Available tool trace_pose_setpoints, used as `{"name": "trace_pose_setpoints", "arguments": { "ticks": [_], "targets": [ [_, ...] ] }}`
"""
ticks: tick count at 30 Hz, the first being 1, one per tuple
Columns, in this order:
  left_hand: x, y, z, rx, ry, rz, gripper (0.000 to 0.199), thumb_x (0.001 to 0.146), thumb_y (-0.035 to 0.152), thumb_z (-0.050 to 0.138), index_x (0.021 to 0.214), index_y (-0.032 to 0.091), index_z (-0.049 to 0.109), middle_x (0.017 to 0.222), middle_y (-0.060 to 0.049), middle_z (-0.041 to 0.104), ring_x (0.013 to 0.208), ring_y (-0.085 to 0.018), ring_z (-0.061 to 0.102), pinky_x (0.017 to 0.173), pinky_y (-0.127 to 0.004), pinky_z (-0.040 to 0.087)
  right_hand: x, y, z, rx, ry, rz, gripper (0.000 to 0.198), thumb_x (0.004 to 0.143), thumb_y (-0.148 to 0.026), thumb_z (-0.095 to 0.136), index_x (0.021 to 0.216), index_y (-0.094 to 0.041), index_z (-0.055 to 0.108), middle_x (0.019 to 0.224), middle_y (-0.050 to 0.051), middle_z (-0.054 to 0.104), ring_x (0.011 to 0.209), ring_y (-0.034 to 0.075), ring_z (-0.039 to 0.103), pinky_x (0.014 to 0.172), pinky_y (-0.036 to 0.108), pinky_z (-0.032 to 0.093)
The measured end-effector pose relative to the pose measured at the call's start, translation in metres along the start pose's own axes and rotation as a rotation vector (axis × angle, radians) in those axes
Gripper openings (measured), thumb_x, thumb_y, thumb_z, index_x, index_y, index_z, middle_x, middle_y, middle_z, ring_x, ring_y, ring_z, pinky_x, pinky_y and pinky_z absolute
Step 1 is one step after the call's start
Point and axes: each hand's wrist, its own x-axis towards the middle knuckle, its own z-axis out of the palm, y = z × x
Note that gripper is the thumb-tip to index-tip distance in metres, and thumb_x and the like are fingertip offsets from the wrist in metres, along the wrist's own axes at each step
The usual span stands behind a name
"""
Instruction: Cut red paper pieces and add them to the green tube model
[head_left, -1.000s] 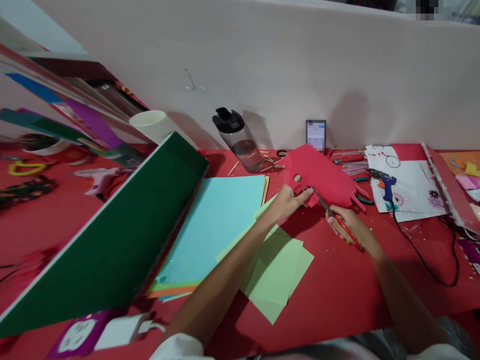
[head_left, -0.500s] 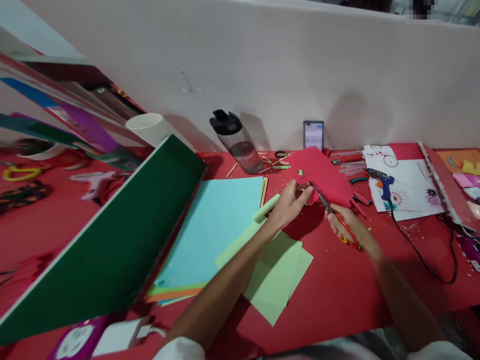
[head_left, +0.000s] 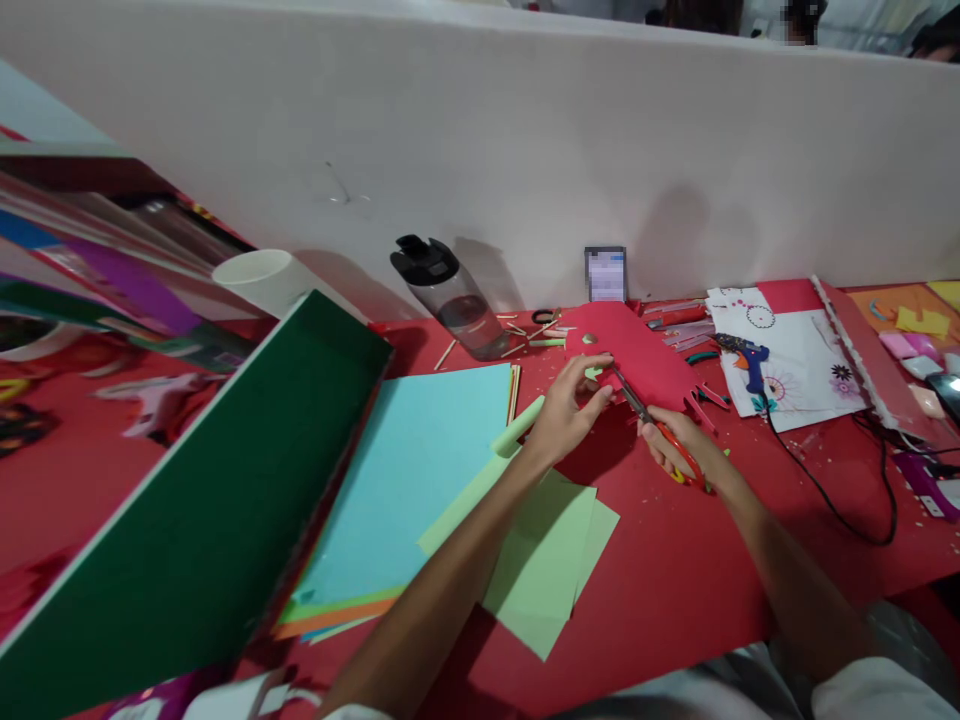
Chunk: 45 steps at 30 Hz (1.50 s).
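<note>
Right hand (head_left: 679,440): wrapped around handles of scissors (head_left: 637,402), blades toward 10 o'clock, at near edge of red sheet (head_left: 637,345). Left hand (head_left: 571,412): thumb and forefinger apart; grip on sheet cannot be told. Sheet at 1 o'clock from left hand, partly masked by fingers. Support surface: red table (head_left: 675,580), light-green sheets (head_left: 544,560) at 6 o'clock, blue sheet (head_left: 435,450) at 8, bottle (head_left: 466,312) at 10. Phone (head_left: 606,277) beyond red sheet at 12, before pale wall (head_left: 450,130). Glue gun (head_left: 750,362): right hand's 2 o'clock.
</note>
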Motion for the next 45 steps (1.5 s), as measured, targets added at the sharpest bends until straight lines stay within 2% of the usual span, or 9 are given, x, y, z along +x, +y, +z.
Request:
{"name": "trace_pose_setpoints", "arguments": {
  "ticks": [6,10,14,23,28,33,36,41,45],
  "targets": [
    [0.002,0.002,-0.009,-0.035,-0.125,-0.145,0.041,0.099,0.043,0.066,0.133,0.021,0.060,0.091,-0.005,0.072,0.085,-0.022,0.074,0.078,-0.033,0.058,-0.002,0.000,-0.001,0.005,-0.060,0.038,0.039,0.101,-0.061,0.058,0.100,-0.023,0.058,0.062,-0.007,0.053,0.045,0.009,0.047,0.041,0.018,0.036],
    [0.005,0.006,-0.024,0.082,-0.283,-0.149,0.043,0.097,0.045,0.066,0.133,0.021,0.061,0.121,-0.013,0.072,0.082,-0.020,0.073,0.074,-0.035,0.059,-0.001,0.001,-0.002,-0.019,-0.070,0.109,0.040,0.100,-0.062,0.059,0.099,-0.022,0.057,0.063,-0.007,0.054,0.044,0.009,0.048,0.040,0.019,0.036],
    [0.005,0.013,-0.035,0.130,-0.268,-0.141,0.050,0.097,0.049,0.065,0.138,0.022,0.058,0.152,-0.018,0.057,0.088,-0.022,0.075,0.078,-0.039,0.061,-0.007,-0.008,-0.003,-0.062,-0.103,0.131,0.041,0.100,-0.063,0.059,0.095,-0.023,0.054,0.063,-0.006,0.055,0.045,0.009,0.048,0.040,0.018,0.035],
    [0.008,0.016,-0.045,0.230,-0.301,-0.262,0.056,0.095,0.061,0.062,0.124,0.015,0.071,0.092,-0.011,0.078,0.087,-0.028,0.075,0.078,-0.038,0.058,-0.027,-0.028,-0.020,-0.143,-0.308,0.189,0.043,0.095,-0.064,0.068,0.096,-0.022,0.057,0.068,-0.006,0.056,0.051,0.008,0.052,0.044,0.017,0.038],
    [0.008,0.017,-0.050,0.219,-0.332,-0.242,0.059,0.094,0.062,0.065,0.132,0.017,0.071,0.121,-0.015,0.077,0.093,-0.025,0.076,0.084,-0.039,0.060,-0.041,-0.038,-0.051,-0.157,-0.526,0.146,0.043,0.089,-0.058,0.075,0.108,-0.022,0.059,0.076,-0.006,0.057,0.056,0.009,0.053,0.050,0.020,0.042],
    [0.008,0.009,-0.031,0.133,-0.343,-0.176,0.061,0.094,0.061,0.067,0.140,0.020,0.068,0.136,-0.019,0.073,0.092,-0.024,0.076,0.083,-0.039,0.061,-0.069,-0.039,-0.068,-0.535,-0.227,0.097,0.033,0.085,-0.044,0.080,0.106,-0.025,0.065,0.074,-0.004,0.059,0.061,0.014,0.052,0.056,0.024,0.036],
    [0.010,0.011,-0.020,0.125,-0.258,-0.144,0.052,0.094,0.061,0.067,0.123,0.019,0.078,0.114,-0.013,0.081,0.090,-0.024,0.075,0.081,-0.037,0.060,-0.083,-0.039,-0.062,-0.788,-0.083,0.200,0.018,0.085,-0.029,0.075,0.102,-0.026,0.069,0.079,0.003,0.070,0.071,0.022,0.063,0.062,0.028,0.037],
    [0.011,0.035,-0.034,0.065,0.112,-0.075,0.033,0.088,0.049,0.076,0.098,0.019,0.082,0.099,-0.009,0.082,0.093,-0.024,0.074,0.084,-0.034,0.058,-0.092,-0.027,-0.042,-1.077,-0.066,0.298,0.042,0.089,-0.020,0.067,0.130,-0.024,0.070,0.112,0.013,0.078,0.105,0.033,0.072,0.082,0.034,0.046],
    [0.005,0.060,-0.057,0.097,0.160,-0.017,0.026,0.085,0.045,0.080,0.096,0.021,0.080,0.092,-0.005,0.076,0.077,-0.017,0.066,0.067,-0.027,0.052,-0.093,-0.020,-0.035,-1.160,-0.078,0.309,0.047,0.090,-0.021,0.072,0.137,-0.021,0.070,0.124,0.017,0.077,0.116,0.033,0.072,0.093,0.036,0.048]
  ]
}}
